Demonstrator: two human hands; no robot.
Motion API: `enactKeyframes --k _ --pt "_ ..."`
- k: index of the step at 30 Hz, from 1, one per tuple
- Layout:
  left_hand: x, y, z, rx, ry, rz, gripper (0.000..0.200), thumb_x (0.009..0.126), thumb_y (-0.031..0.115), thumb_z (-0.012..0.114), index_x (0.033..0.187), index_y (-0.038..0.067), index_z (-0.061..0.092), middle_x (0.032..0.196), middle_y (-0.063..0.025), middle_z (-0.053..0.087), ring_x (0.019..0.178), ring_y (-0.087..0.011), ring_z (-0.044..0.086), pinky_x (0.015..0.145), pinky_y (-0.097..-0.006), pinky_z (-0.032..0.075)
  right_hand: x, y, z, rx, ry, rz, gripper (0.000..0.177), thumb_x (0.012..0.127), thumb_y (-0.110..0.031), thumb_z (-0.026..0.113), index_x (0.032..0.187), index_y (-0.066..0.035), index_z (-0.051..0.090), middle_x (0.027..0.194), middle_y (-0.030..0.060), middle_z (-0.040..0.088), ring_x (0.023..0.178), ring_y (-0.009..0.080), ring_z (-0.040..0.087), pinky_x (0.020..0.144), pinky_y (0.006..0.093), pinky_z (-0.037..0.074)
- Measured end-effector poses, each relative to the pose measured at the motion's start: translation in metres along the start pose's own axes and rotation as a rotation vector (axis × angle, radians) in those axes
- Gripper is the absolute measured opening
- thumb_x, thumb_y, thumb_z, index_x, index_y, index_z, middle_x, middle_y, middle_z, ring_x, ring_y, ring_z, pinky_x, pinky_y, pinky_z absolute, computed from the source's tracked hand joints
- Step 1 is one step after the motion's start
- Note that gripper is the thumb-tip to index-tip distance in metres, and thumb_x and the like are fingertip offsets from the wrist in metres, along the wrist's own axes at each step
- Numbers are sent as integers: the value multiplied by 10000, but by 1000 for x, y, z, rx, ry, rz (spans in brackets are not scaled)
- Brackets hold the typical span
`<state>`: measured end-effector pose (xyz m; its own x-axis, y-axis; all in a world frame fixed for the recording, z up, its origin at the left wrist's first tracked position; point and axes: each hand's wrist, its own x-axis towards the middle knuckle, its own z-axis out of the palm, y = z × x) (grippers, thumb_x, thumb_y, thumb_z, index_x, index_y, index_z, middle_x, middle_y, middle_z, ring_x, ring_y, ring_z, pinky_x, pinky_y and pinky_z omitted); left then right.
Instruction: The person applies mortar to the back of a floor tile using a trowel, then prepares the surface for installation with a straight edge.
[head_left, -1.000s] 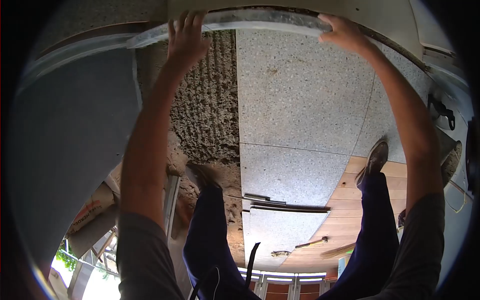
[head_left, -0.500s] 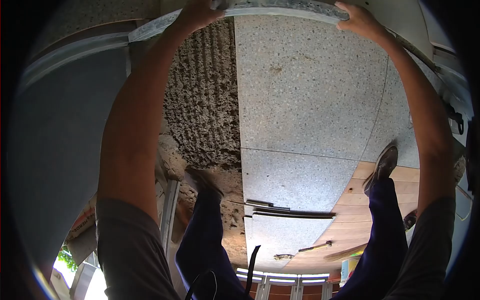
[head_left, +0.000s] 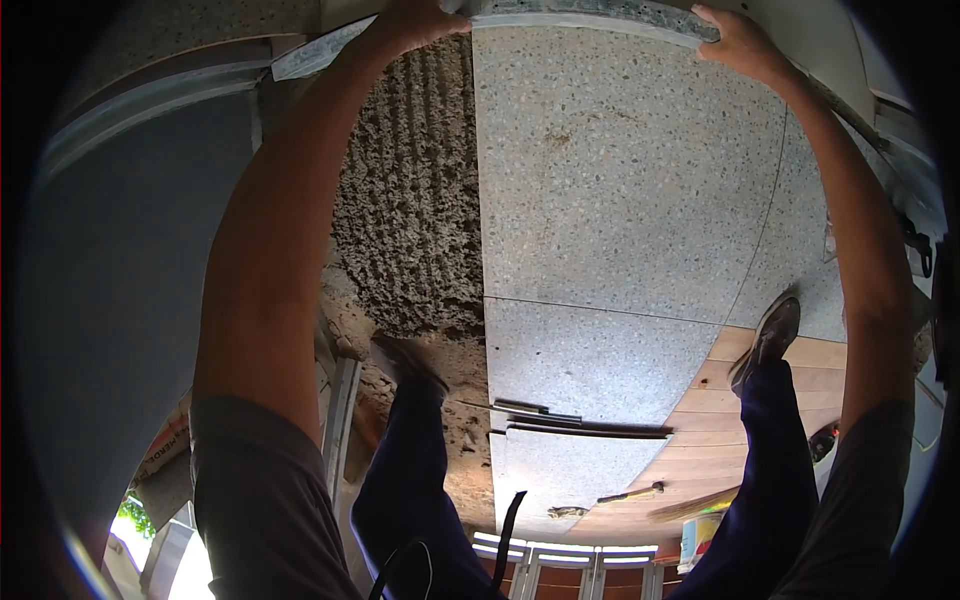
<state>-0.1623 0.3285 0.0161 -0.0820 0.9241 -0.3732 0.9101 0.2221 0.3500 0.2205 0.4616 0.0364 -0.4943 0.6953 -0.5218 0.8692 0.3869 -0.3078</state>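
Observation:
A long metal straightedge bar point(head_left: 590, 14) lies across the top of the head view, spattered with grey. My left hand point(head_left: 415, 25) is closed around it toward its left part, above the combed mortar bed point(head_left: 412, 190). Toward the other end, my right hand point(head_left: 740, 45) grips the same bar with thumb and fingers over its edge. Below the bar spreads a speckled terrazzo tile point(head_left: 620, 170), its left edge bordering the ridged mortar. The far sides of both hands are cut off or hidden at the frame's top.
My shoes rest on the mortar edge and near the wood-look floor point(head_left: 720, 400). Dark thin strips point(head_left: 580, 430) lie on a nearer tile point(head_left: 590, 360). A hammer point(head_left: 630, 493) and a broom point(head_left: 695, 505) are on the floor behind. A dark grey panel point(head_left: 130, 280) stands left.
Both hands and the straightedge bar have shifted a little to the right. My feet and the tiles stay in place.

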Motion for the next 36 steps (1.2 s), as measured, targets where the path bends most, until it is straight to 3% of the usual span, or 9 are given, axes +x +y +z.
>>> enactKeyframes --k 2,5,8,9,15,18,21,27,36 --pt "5 -5 5 9 17 47 725 764 257 796 1374 -1 501 1440 -220 471 1327 -375 463 1101 -458 398 -2 -2 -2 -17 -31 29 739 704 -215 722 1395 -40 523 1318 288 573 1248 358 558 1056 399 434" --pt "11 0 11 -25 -62 15 766 760 280 784 1407 8 478 1476 -229 438 1357 -369 436 1125 -461 369 48 71 41 -100 160 -278 766 760 -287 749 1421 -9 482 1353 233 572 1196 328 590 1014 379 454" --pt "37 -15 43 118 -43 153 725 778 244 711 1412 -6 464 1437 -253 478 1346 -371 453 1135 -447 363 36 47 36 -152 148 -216 770 767 -282 749 1422 12 471 1360 239 564 1229 338 569 1041 375 433" --pt "40 -22 55 228 92 248 607 803 214 661 1351 -3 520 1352 -260 549 1283 -388 508 1086 -474 404 37 40 36 -170 163 -237 764 769 -280 749 1416 17 474 1358 238 565 1235 337 565 1044 376 432" --pt "28 1 39 183 130 212 392 803 194 610 1163 38 637 1175 -232 642 1139 -391 595 925 -531 483 45 31 44 -208 214 -284 721 765 -265 745 1376 33 506 1357 234 564 1250 337 553 1057 381 430" --pt "49 0 40 635 -110 415 371 751 197 654 1089 45 680 1143 -220 663 1089 -386 625 887 -522 510 47 29 43 -218 197 -246 706 763 -241 733 1379 19 508 1354 227 567 1239 336 560 1058 381 435" --pt "40 1 35 325 18 177 320 707 213 695 980 49 717 1053 -205 697 1019 -383 659 856 -516 527 48 28 41 -245 175 -233 712 767 -209 713 1413 -11 488 1350 210 577 1218 328 578 1048 384 447" --pt "42 14 23 399 -240 76 293 707 219 702 928 28 731 971 -221 713 981 -382 678 854 -511 531 40 22 40 -218 164 -265 694 764 -172 694 1409 -18 489 1313 221 597 1179 329 600 1026 385 464" --pt "30 24 14 353 -188 56 305 713 184 690 947 -9 720 1021 -246 700 1021 -388 665 880 -494 524 37 22 42 -169 152 -254 674 760 -172 672 1381 29 504 1336 241 575 1213 340 577 1051 370 440"
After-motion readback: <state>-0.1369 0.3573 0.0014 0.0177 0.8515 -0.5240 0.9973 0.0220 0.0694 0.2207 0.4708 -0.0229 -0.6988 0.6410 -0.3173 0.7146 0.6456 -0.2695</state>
